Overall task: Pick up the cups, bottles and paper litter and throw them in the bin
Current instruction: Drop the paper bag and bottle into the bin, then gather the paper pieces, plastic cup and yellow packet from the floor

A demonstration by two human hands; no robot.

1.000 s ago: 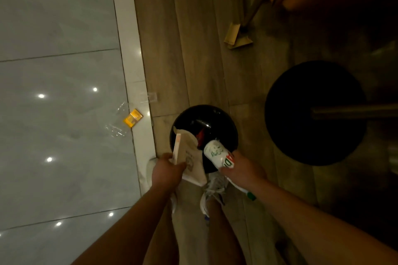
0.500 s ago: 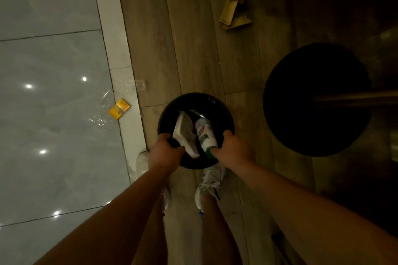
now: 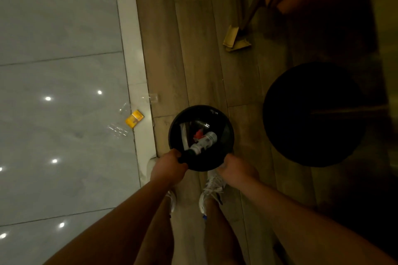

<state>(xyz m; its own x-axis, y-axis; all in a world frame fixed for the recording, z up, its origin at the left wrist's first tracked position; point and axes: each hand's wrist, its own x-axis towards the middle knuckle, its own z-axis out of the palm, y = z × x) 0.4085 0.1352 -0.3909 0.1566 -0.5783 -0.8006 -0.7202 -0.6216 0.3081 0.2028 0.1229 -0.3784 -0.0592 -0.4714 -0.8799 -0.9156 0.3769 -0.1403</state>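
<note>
Black bin stood on wood floor, just ahead of the feet. Bottle and folded paper seen lying inside it. Near rim gripped on both sides: left hand w/ fingers curled over the edge, right hand likewise. Yellow packet and clear plastic scraps left on tile to the left, apart from bin.

— What are we standing on?
— Wood-look planks underfoot. To our left, glossy grey tiles beyond a pale stone strip, with small ceiling lights reflected as white dots.
— And the furniture?
— To our right, a round black table base with a metal pole. Further off, a slanted wooden leg in dim, warm light.
</note>
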